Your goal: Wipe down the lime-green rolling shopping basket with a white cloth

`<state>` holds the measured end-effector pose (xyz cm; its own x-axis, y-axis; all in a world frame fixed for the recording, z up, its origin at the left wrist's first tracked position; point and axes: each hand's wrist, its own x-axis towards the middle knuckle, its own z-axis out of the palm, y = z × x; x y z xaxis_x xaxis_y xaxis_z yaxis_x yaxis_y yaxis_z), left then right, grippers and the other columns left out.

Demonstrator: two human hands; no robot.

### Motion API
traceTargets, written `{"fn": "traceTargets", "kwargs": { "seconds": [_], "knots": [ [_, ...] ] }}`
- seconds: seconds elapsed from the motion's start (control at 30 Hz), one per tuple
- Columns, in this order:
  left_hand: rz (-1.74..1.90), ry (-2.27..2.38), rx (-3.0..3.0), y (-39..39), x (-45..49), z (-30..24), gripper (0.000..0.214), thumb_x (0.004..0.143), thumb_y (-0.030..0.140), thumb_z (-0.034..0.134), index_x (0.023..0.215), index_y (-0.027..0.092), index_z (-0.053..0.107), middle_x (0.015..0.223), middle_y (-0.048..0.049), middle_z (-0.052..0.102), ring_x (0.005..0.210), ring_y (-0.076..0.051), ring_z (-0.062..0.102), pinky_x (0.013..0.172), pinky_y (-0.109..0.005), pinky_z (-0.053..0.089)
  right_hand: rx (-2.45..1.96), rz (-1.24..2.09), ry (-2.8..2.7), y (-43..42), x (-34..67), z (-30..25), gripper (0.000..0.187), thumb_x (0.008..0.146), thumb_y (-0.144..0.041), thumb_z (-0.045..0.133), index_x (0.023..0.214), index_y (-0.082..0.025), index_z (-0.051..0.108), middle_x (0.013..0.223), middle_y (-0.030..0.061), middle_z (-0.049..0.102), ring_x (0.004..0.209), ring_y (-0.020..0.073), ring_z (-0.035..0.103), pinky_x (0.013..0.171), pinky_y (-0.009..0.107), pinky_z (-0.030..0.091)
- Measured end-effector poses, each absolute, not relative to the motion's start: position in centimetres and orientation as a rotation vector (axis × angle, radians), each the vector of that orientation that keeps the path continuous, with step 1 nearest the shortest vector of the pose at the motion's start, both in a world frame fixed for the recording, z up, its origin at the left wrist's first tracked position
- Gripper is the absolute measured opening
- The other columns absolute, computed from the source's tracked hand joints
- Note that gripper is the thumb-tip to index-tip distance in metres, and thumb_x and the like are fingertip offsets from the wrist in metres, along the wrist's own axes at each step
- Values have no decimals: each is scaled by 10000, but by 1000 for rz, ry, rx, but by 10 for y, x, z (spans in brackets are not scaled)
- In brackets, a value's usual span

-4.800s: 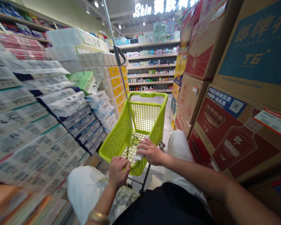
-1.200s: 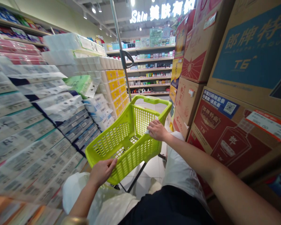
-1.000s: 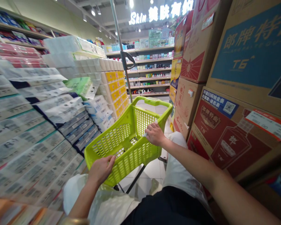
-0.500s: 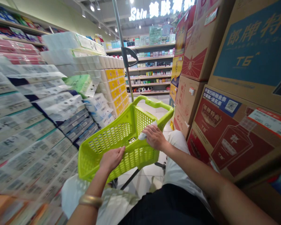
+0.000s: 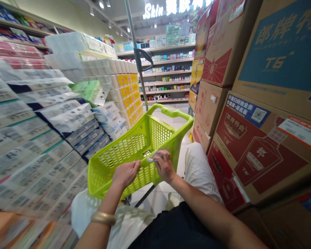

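The person is crouched low in a narrow shop aisle, knees in pale trousers (image 5: 197, 166) to either side of a lime-green basket (image 5: 119, 152). It rides on a dark wheeled frame and sits at a slant, its far end higher than the near one.

The left hand (image 5: 125, 173) is on the near long side of the basket, fingers pressed together and curled over the rim, thumb on the outside of the mesh. A gold bangle (image 5: 103, 218) circles that wrist.

The right hand (image 5: 164, 166) is just beside the left, a little further along the same rim. Its fingers are bunched around a small white cloth (image 5: 152, 158), which looks like a wipe or tissue, though it is too crumpled to be sure. The cloth lies against the top edge of the basket wall, with most of it hidden under the fingers.

A grey pole handle (image 5: 138, 62) rises from the basket's far end. On the left, wrapped tissue packs (image 5: 28, 138) are stacked high. On the right stand brown cardboard boxes (image 5: 251, 138) with red and blue printing, close against the person's knee. At the end of the aisle are shelves (image 5: 168, 74) of small bottles under a lit sign (image 5: 155, 6) reading "Skin". Pale floor tiles (image 5: 158, 197) show beneath the basket.
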<state>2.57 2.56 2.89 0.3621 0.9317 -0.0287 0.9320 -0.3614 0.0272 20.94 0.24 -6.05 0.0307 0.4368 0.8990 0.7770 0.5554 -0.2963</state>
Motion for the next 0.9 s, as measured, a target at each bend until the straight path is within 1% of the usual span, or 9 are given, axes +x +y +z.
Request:
{"fn": "traceTargets", "kwargs": {
  "seconds": [0.1, 0.17, 0.27, 0.37, 0.47, 0.57, 0.77, 0.9],
  "knots": [
    [-20, 1749, 2573, 25, 26, 29, 630, 953, 505, 117, 931, 273, 703, 991, -48, 742, 956, -239, 664, 699, -290, 413, -858, -355, -1854, 2, 188, -63, 212, 900, -101, 498, 984, -220, 652, 1085, 71, 565, 1137, 195, 484, 1004, 349, 475],
    [-19, 1753, 2570, 25, 25, 29, 629, 952, 505, 116, 934, 278, 702, 1004, -42, 741, 961, -235, 664, 700, -286, 412, -821, -363, -1926, 3, 189, -64, 229, 905, -98, 493, 996, -220, 664, 1093, 67, 586, 1141, 184, 492, 1009, 334, 473],
    [-11, 1772, 2552, 24, 24, 29, 633, 946, 528, 118, 932, 287, 703, 999, -39, 743, 948, -232, 664, 705, -284, 415, -937, -392, -1847, 2, 212, -63, 245, 896, -91, 502, 991, -230, 679, 1092, 69, 592, 1137, 193, 500, 1001, 355, 474],
    [-2, 1786, 2542, 23, 24, 28, 632, 942, 538, 121, 936, 292, 703, 1000, -45, 741, 943, -237, 663, 711, -290, 419, -1145, -417, -1619, 1, 239, -61, 241, 881, -89, 511, 966, -234, 685, 1077, 81, 572, 1103, 220, 509, 973, 398, 477],
    [-5, 1773, 2555, 22, 25, 28, 633, 941, 541, 114, 956, 294, 697, 1009, -51, 738, 950, -246, 664, 712, -300, 420, -1261, -349, -1443, 1, 246, -61, 242, 866, -83, 497, 958, -217, 675, 1056, 92, 537, 1055, 223, 525, 941, 397, 486],
    [-8, 1755, 2567, 23, 25, 28, 630, 941, 543, 111, 975, 302, 692, 1020, -47, 736, 967, -251, 663, 712, -304, 422, -1293, -278, -1419, 0, 233, -68, 245, 846, -76, 489, 955, -206, 666, 1030, 91, 514, 1038, 223, 524, 934, 381, 486],
    [3, 1759, 2565, 23, 25, 28, 619, 940, 547, 122, 982, 301, 689, 1038, -44, 733, 973, -238, 659, 715, -292, 421, -1185, -234, -1707, -6, 221, -82, 291, 790, -26, 507, 940, -219, 664, 1005, 71, 553, 1000, 214, 525, 943, 359, 474],
    [-5, 1742, 2580, 22, 25, 29, 624, 943, 540, 112, 944, 290, 684, 1010, -42, 735, 946, -227, 660, 704, -284, 417, -1250, -211, -1509, -2, 243, -67, 275, 815, -47, 473, 944, -212, 651, 1013, 77, 544, 1004, 208, 538, 923, 352, 486]
  ]
}}
